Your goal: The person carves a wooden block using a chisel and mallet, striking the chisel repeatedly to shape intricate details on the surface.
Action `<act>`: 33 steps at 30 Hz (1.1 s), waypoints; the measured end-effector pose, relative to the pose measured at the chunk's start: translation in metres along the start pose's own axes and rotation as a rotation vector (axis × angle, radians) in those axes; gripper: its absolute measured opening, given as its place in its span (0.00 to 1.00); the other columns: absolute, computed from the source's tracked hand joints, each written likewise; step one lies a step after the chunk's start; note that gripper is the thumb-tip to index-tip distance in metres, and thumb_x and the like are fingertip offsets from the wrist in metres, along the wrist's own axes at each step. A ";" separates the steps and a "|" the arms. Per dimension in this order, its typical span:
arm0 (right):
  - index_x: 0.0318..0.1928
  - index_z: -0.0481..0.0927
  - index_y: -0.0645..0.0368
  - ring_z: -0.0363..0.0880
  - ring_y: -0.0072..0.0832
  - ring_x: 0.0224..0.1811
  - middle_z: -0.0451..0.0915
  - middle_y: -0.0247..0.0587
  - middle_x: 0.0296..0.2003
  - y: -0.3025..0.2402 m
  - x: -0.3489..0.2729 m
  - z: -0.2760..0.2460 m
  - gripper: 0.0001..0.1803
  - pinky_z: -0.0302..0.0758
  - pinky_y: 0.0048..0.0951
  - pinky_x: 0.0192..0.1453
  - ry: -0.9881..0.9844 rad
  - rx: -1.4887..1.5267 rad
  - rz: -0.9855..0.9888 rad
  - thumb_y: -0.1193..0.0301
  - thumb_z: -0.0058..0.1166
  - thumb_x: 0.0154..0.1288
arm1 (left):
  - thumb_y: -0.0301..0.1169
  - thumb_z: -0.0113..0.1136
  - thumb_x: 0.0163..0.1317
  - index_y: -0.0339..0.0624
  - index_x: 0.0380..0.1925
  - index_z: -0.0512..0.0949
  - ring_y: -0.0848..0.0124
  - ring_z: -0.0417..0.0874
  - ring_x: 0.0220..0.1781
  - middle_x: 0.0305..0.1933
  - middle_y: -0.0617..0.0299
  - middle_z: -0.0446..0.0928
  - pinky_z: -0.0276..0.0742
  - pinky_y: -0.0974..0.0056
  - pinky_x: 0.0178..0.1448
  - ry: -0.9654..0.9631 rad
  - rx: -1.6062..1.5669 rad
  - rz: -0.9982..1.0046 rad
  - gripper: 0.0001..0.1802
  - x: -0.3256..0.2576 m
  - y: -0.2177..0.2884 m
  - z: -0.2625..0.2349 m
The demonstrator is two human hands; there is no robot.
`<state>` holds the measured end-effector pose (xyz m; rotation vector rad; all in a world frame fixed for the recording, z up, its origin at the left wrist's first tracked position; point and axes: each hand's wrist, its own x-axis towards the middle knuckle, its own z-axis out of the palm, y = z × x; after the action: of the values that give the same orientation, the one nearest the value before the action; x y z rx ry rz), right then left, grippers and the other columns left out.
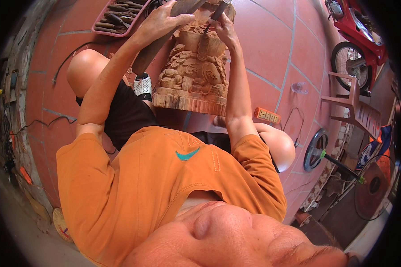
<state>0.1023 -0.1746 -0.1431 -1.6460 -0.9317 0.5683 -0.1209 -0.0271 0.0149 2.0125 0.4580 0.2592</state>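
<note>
Red tiled floor holds the wood carving between my knees, likely for two-handed reach, left hand gripping a wooden club, right hand grasping a chisel over the carving's far part.

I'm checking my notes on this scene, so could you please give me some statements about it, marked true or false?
1. The left hand holds a long piece of wood. True.
2. The right hand is empty. False: it holds a dark-handled tool.
3. The wooden carving is on a tiled floor. True.
4. The pink basket holds only fruit. False: it holds tools.
5. An orange power strip lies right of the carving. True.
</note>
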 end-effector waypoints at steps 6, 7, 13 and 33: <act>0.54 0.73 0.60 0.87 0.30 0.46 0.83 0.40 0.42 -0.008 0.001 -0.002 0.10 0.86 0.32 0.49 -0.028 -0.091 -0.020 0.77 0.51 0.76 | 0.43 0.65 0.65 0.32 0.69 0.67 0.60 0.80 0.62 0.59 0.44 0.80 0.72 0.58 0.67 -0.004 -0.038 0.083 0.38 -0.002 0.000 0.002; 0.55 0.73 0.60 0.87 0.30 0.46 0.83 0.40 0.43 -0.003 0.002 -0.005 0.10 0.86 0.32 0.49 -0.024 -0.067 -0.019 0.77 0.51 0.76 | 0.43 0.65 0.65 0.32 0.70 0.66 0.59 0.80 0.62 0.60 0.44 0.79 0.72 0.58 0.68 -0.019 -0.030 0.063 0.39 -0.002 0.004 0.002; 0.55 0.73 0.60 0.87 0.30 0.46 0.83 0.40 0.43 -0.001 -0.001 -0.001 0.10 0.85 0.31 0.48 -0.011 -0.008 0.015 0.76 0.52 0.76 | 0.43 0.65 0.65 0.33 0.67 0.68 0.59 0.81 0.61 0.58 0.44 0.80 0.74 0.57 0.66 0.009 -0.009 0.098 0.36 -0.004 0.008 0.003; 0.55 0.75 0.54 0.88 0.39 0.42 0.88 0.47 0.39 -0.006 -0.005 0.008 0.14 0.79 0.42 0.48 0.031 -0.195 -0.081 0.74 0.56 0.70 | 0.42 0.66 0.66 0.32 0.64 0.71 0.62 0.84 0.52 0.50 0.44 0.83 0.78 0.58 0.58 0.042 -0.032 0.131 0.33 0.000 0.001 0.012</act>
<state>0.0914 -0.1741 -0.1396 -1.7761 -1.0531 0.4053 -0.1164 -0.0370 0.0107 2.0119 0.3462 0.3875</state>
